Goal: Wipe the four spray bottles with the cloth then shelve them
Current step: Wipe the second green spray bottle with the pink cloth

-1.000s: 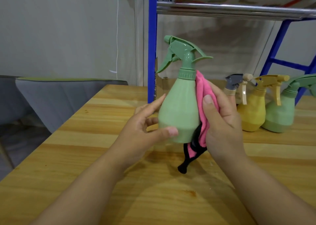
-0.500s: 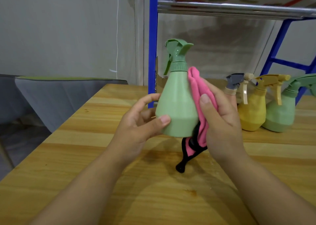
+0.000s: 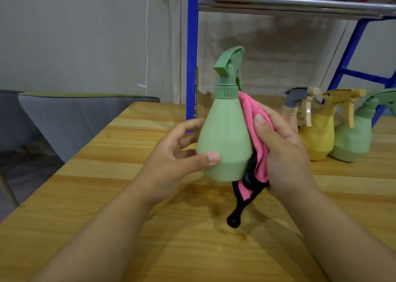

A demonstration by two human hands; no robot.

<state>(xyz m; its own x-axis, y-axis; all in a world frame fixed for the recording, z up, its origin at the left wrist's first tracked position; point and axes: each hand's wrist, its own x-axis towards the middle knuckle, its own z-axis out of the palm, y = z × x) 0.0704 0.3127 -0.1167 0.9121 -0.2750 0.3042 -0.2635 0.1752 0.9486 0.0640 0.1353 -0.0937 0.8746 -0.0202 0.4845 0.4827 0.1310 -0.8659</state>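
two hands hold one green spray bottle (image 3: 225,136) upright above the wooden table (image 3: 107,196). the left hand (image 3: 171,159) grasps its lower body, thumb across the front and fingers curled behind. the right hand (image 3: 282,151) presses a pink cloth (image 3: 255,132) with black trim against the bottle's right side, fingers wrapped round the cloth, whose tail dangles below. beyond the right hand, three more bottles stand on the table: a grey-capped bottle (image 3: 294,104), mostly hidden, a yellow bottle (image 3: 319,136) and a second green bottle (image 3: 353,140), under a blue-framed shelf (image 3: 300,7).
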